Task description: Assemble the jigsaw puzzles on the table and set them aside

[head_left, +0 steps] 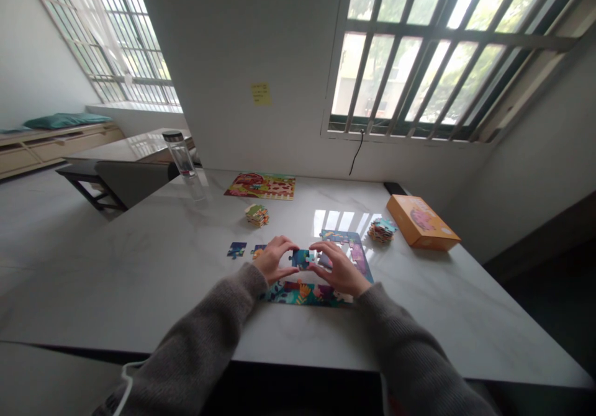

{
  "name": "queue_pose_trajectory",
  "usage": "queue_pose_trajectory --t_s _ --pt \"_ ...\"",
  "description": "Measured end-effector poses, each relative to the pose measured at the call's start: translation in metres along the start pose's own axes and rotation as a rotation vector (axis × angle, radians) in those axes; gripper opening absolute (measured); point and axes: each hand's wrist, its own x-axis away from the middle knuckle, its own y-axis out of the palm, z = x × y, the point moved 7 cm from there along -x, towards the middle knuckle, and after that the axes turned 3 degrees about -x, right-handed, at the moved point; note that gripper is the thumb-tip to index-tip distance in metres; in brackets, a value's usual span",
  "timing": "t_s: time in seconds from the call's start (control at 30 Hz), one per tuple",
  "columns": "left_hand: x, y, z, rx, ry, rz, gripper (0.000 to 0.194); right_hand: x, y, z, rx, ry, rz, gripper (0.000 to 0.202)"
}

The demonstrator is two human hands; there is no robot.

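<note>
My left hand (277, 259) and my right hand (339, 268) pinch a blue puzzle piece (301, 259) between them from its two sides. Beneath and around them lies a partly assembled puzzle, with a joined bottom strip (302, 293) and a right border (360, 256). A loose dark blue piece (237, 249) lies left of my left hand, and an orange and blue piece (259, 251) is partly hidden by that hand. My right hand covers part of the puzzle's inside.
Piece stacks stand behind the hands at left (257, 215) and right (382, 230). Farther back are a colourful picture sheet (261, 186), an orange box (421, 222) and a glass bottle (180, 155). The white table's (116, 279) front edge is near my forearms.
</note>
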Motion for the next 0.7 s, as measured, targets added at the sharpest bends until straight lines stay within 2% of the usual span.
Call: queue_pose_trajectory --t_s 0.1,0.2,0.33,0.5,0.6,0.7 --pt "-0.01 -0.006 0.003 -0.102 -0.01 -0.032 0.043 0.0 -0.018 0.017 0.1 0.074 0.08 0.021" --pt "-0.025 -0.004 0.0 -0.201 -0.036 -0.089 0.042 0.002 -0.029 0.037 0.214 0.138 0.118 0.02" --pt "-0.053 0.013 -0.021 -0.149 -0.132 -0.128 0.045 0.008 -0.024 0.058 0.307 0.166 0.053 0.022" --pt "-0.082 0.044 -0.051 -0.237 -0.252 -0.158 0.044 0.01 -0.015 0.063 0.323 0.143 0.018 0.024" --pt "-0.09 0.055 -0.061 -0.257 -0.31 -0.155 0.047 0.01 -0.013 0.064 0.346 0.151 -0.001 0.025" --pt "-0.09 0.059 -0.067 -0.262 -0.358 -0.107 0.048 0.011 -0.011 0.065 0.371 0.156 -0.02 0.025"
